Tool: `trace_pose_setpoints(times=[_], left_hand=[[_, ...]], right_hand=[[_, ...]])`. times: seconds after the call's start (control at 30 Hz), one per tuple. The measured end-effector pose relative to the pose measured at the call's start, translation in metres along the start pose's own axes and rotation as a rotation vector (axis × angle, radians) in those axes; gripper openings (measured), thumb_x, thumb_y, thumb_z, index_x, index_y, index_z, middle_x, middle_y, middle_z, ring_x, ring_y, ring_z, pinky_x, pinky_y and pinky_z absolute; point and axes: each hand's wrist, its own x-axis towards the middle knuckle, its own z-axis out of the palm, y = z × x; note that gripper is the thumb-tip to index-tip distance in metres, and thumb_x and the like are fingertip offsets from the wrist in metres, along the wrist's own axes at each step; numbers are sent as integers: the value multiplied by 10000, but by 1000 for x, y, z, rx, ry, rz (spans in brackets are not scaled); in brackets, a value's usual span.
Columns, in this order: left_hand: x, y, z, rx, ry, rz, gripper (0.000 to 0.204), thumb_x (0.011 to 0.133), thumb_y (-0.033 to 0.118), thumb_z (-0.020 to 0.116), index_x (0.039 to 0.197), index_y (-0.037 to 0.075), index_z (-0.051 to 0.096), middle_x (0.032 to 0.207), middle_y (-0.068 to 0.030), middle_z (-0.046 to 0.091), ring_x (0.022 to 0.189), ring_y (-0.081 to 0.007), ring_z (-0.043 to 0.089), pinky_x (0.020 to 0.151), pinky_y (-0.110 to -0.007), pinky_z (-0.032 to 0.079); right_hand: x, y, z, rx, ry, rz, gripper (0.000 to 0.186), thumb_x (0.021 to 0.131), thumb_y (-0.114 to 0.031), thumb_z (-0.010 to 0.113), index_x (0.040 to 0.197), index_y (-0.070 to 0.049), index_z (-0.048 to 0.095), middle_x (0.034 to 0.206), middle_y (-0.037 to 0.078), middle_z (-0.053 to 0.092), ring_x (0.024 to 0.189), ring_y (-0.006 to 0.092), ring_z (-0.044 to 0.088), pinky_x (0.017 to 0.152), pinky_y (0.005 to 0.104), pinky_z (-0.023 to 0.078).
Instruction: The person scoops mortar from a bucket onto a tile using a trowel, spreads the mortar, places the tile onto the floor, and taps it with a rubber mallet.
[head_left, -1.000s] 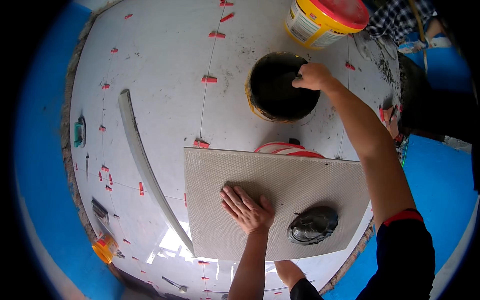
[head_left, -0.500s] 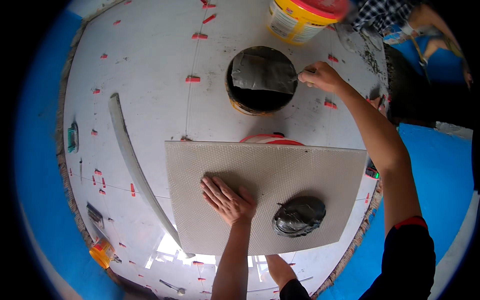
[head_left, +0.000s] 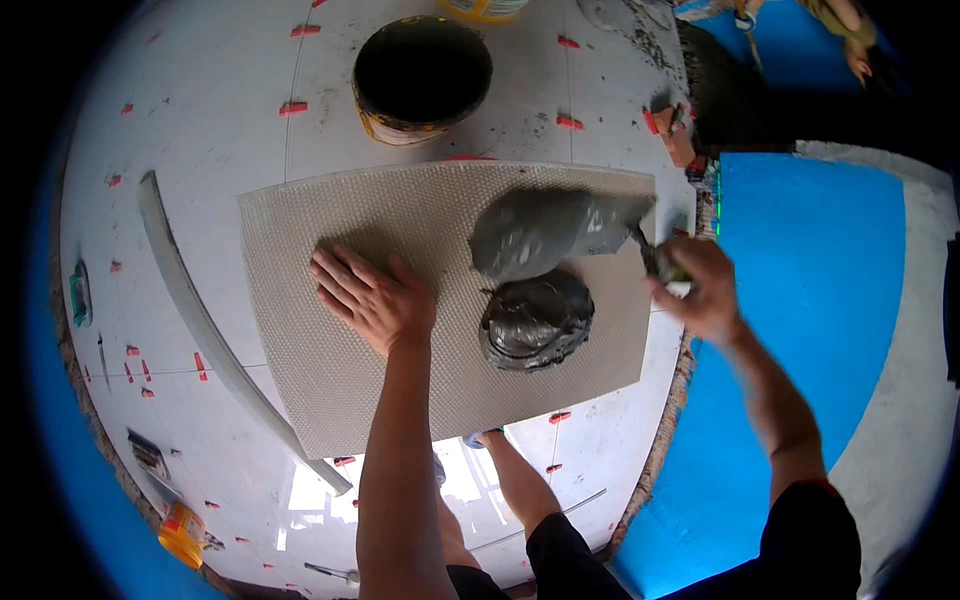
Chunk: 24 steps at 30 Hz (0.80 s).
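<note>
A large tile [head_left: 450, 400] lies with its textured beige back facing up. My left hand [head_left: 375, 300] rests flat on its left part, fingers stretched out. In my right hand [head_left: 705, 285] is the handle of a trowel [head_left: 600, 222], its broad blade coated in wet grey mortar. The blade is over the tile's upper right part; I cannot tell whether it touches the surface. Just below it sits a mound of mortar [head_left: 537, 325] on the tile. Beyond the far edge stands a mortar-stained bucket [head_left: 390, 130], dark inside.
Red levelling clips [head_left: 568, 122] stick up along the joints of the pale tiled floor. A long pale strip [head_left: 200, 310] lies left of the tile. An orange tub [head_left: 182, 535] stands lower left, a yellow bucket [head_left: 485, 8] far ahead. Another person [head_left: 850, 40] is at upper right.
My right hand has brought the mortar-covered trowel from the bucket down over the tile. My left hand stays flat on the tile. The whole view has shifted.
</note>
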Motion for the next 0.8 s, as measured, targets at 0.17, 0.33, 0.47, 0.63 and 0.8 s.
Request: trace_pose_setpoints(times=[0.17, 0.33, 0.47, 0.63, 0.8], left_hand=[[0, -10, 4, -60, 55, 21, 743, 976, 399, 442, 1520, -48, 205, 1620, -204, 129, 1512, -361, 61, 1219, -493, 58], [-2, -12, 1, -116, 57, 57, 734, 965, 391, 474, 1494, -68, 254, 1608, -228, 149, 1507, -373, 86, 1218, -498, 76], [-1, -19, 11, -133, 125, 108, 702, 978, 398, 447, 1481, -67, 294, 1608, -232, 152, 1509, -371, 82, 1216, -502, 78], [-7, -30, 26, -123, 169, 214, 637, 981, 342, 479, 1476, -30, 331, 1588, -221, 216, 1498, -373, 126, 1211, -522, 93], [-5, -38, 25, -138, 154, 281, 593, 958, 280, 509, 1459, -8, 373, 1568, -200, 278, 1486, -374, 174, 1207, -527, 116]], right_hand=[[-90, -82, 48, -285, 133, 204, 404, 678, -298, 863, 926, -55, 657, 810, 74, 638, 749, 228, 613, 710, 380, 452], [-155, -131, 71, 169, -27, 738, 359, 800, -362, 803, 858, -42, 652, 755, 126, 648, 653, 311, 633, 612, 392, 511], [-186, -143, 103, 422, -164, 986, 436, 852, -442, 738, 825, -21, 628, 753, 176, 670, 679, 351, 654, 621, 410, 507], [-301, -139, 225, -71, 130, 778, 450, 828, -468, 736, 884, -34, 627, 763, 151, 648, 699, 339, 665, 613, 431, 531], [-297, -141, 311, -250, 293, 898, 406, 810, -256, 711, 1096, -13, 557, 972, 143, 599, 818, 348, 652, 683, 444, 545]])
